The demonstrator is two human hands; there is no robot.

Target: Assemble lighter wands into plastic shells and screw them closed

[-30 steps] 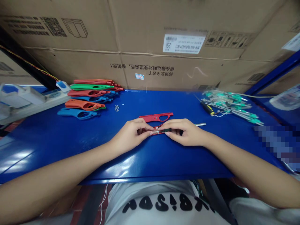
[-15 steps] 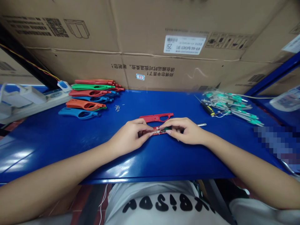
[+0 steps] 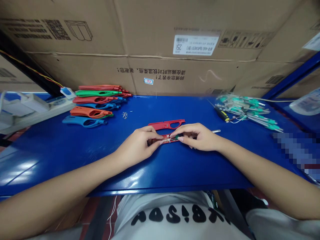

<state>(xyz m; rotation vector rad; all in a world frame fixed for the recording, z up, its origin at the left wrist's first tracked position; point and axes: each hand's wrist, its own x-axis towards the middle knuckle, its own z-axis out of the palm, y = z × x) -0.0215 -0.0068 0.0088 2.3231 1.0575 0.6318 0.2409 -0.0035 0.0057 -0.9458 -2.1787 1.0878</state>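
Between my two hands lies a red casing half (image 3: 167,139) with small metal and green parts inside it. My left hand (image 3: 143,141) grips its left end between thumb and fingers. The fingers of my right hand (image 3: 197,136) are closed round its right end, by the green part. A thin silver metal tube (image 3: 216,131) sticks out to the right from behind my right hand. Just beyond my hands, a second red casing half (image 3: 167,125) lies on the blue table (image 3: 175,173), touched by neither hand.
Stacked coloured casings (image 3: 91,110) lie at the left, beside small metal pieces (image 3: 124,115) and a power strip (image 3: 57,108). At the right are a black-and-yellow screwdriver (image 3: 222,114) and a pile of green-and-silver parts (image 3: 252,108). A cardboard box (image 3: 155,40) stands behind.
My right hand has shifted slightly at the right end of the red casing half. My left hand keeps its grip. The camera view has moved a little.
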